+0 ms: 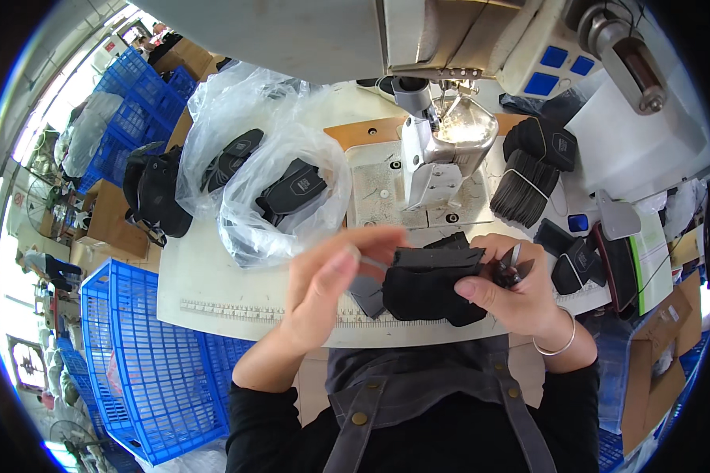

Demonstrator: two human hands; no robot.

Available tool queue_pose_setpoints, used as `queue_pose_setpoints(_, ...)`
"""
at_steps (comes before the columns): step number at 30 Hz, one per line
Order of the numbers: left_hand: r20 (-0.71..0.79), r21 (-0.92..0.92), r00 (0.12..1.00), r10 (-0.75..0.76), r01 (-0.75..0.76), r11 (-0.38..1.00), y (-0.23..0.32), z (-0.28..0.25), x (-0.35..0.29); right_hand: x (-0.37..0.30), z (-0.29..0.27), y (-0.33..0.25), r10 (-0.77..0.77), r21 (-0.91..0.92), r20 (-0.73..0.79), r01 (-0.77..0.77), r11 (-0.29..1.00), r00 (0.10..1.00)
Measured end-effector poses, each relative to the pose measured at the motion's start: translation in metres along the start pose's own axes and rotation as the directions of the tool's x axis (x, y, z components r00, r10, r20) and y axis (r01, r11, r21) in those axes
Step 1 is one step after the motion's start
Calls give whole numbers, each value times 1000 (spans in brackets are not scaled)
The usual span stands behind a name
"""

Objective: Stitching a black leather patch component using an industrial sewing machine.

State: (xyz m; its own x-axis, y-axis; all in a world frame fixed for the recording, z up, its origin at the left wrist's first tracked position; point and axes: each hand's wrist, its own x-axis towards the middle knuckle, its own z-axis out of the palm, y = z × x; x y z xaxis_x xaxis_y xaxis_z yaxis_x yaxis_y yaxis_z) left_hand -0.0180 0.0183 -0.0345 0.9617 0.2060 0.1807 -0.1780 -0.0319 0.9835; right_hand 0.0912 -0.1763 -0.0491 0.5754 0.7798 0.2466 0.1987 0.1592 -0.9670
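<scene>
Sewing machine (446, 162) and bundled pieces crowd a worktable

Straight ahead of the hands, the machine's post and lit needle area stand on a pale worktable (193, 272), and its large head spans the top of the view. To the left, a clear plastic bag (337, 177) lies open around dark pieces, with a second plastic bag (201, 110) behind it. A blue basket (154, 355) stands beside the table's left edge. On the right, past the machine, sits a banded bundle (519, 188) of black pieces; nearer the right hand lies a smaller tied stack (580, 264).

The black pieces (422, 293) being handled are held up between the two hands, above the table's near edge, covering part of a ruler strip (229, 309). The right hand (521, 292) grips their right end, thumb on the near face, with a small dark tool (510, 273) also in its grasp. The left hand (327, 288) is open, fingers spread at their left end; whether it touches them cannot be told. A grey piece (366, 295) shows just beneath.
</scene>
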Motion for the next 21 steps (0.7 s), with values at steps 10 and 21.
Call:
queue_pose_setpoints(10,19,390,934,356,-335,858,-12,24,-8,3,5,-2,-242,-85,-173,230,969,955)
queue_pose_setpoints(21,79,261,945,319,-328,908,-12,19,-10,5,0,5,-315,-167,61,321,932,947)
